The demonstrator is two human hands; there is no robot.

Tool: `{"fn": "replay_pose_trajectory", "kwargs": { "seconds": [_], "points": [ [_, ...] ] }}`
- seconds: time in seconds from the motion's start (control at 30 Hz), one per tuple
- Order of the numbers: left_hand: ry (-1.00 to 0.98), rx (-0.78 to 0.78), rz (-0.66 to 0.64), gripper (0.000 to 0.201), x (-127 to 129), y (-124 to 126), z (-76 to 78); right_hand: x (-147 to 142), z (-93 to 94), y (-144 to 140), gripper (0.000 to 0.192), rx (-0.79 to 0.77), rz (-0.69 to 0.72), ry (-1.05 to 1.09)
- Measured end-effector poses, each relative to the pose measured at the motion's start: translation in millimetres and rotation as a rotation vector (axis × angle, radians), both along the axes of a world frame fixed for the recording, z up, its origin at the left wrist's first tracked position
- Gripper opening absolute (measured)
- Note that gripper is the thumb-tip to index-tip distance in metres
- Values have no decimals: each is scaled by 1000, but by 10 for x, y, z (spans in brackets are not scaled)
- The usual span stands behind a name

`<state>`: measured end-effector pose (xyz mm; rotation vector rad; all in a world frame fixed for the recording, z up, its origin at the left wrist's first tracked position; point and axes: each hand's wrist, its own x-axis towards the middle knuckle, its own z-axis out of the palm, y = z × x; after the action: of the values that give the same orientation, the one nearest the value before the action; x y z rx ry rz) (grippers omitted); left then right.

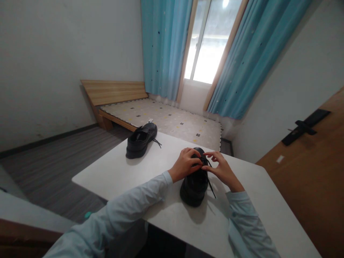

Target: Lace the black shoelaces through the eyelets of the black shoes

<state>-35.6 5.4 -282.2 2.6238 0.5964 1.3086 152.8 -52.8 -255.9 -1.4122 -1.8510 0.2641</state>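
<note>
White table (120,172): both hands' fingers (194,154) pinch the black shoe's (195,184) laces (205,162).

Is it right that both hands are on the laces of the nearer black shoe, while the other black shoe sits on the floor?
Not quite. The head view shows the other black shoe on the white table, not the floor. The left hand and right hand are indeed at the laces of the nearer black shoe.

The left hand (185,164) and right hand (221,168) are pinching the laces of a black shoe (195,184) sitting on the white desk (113,172); a second shoe (141,140) is lying well apart near the desk's far edge.
</note>
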Motion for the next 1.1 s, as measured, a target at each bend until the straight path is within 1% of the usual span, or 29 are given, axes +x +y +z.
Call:
{"fn": "replay_pose_trajectory", "kwargs": {
  "seconds": [0.07,0.13,0.27,0.33,0.5,0.6,0.7,0.77,0.8,0.87,1.0,1.07,1.1],
  "points": [
    [15,19,12,12,-5,-6,3,18,-32,10,57,-27,14,27],
    [46,33,28,13,-9,-13,5,19,-70,19,60,-93,39,72],
    [96,72,40,15,-17,-17,2,0,-115,21,58,-264,110,201],
    [105,91,38,16,-20,-13,1,-4,-113,14,57,-305,114,232],
    [153,141,27,18,-26,-3,16,6,-96,-4,57,-318,107,233],
    [153,169,47,20,-33,-13,36,18,-116,5,54,-304,126,243],
    [125,129,43,21,-58,-24,74,28,-140,14,53,-295,136,250],
    [78,23,-16,20,-90,-22,114,32,-144,10,54,-295,138,249],
    [36,-62,-61,19,-109,-16,137,33,-141,3,55,-299,137,245],
    [-80,-281,-169,20,-146,3,185,34,-129,-15,55,-316,133,229],
    [-362,-736,-467,21,-182,35,258,32,-103,-49,56,-335,105,188],
    [-456,-912,-603,24,-181,34,277,34,-100,-54,56,-334,100,183],
    [-472,-981,-646,26,-180,30,282,35,-100,-54,57,-335,101,184]
  ]
}}
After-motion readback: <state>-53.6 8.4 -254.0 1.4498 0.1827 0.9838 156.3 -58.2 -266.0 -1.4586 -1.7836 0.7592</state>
